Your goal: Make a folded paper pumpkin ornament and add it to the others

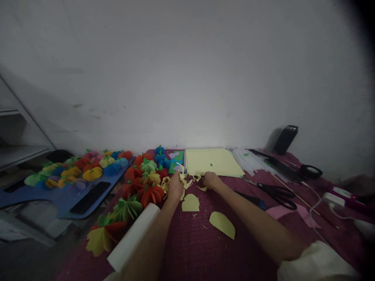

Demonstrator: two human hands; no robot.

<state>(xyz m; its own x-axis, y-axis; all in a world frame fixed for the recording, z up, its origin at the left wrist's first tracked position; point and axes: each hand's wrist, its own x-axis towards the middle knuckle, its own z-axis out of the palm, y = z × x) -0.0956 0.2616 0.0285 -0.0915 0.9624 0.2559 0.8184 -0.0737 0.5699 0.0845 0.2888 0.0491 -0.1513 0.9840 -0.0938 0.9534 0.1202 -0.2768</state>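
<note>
My left hand (175,187) is closed around thin, curly pale yellow paper scraps (184,179), some of which stick out past the fingers. Across from it, my right hand (211,180) has its fingers bent down onto more scraps (202,188) at the edge of the yellow sheets; its fingertips are hidden. Nearer to me lie two cut yellow half-rounds, one piece (190,203) just below the hands and another piece (222,225) tilted to the right. Behind the hands is a stack of pale yellow sheets (213,160) with a small green bit on it.
Colourful paper pumpkins (150,193) crowd the left, beside a white roll (134,236). More pumpkins (93,173) sit on a blue table (88,195). To the right are black scissors (277,192), white strips (249,160), pink paper (293,214), a black can (286,139) and cables.
</note>
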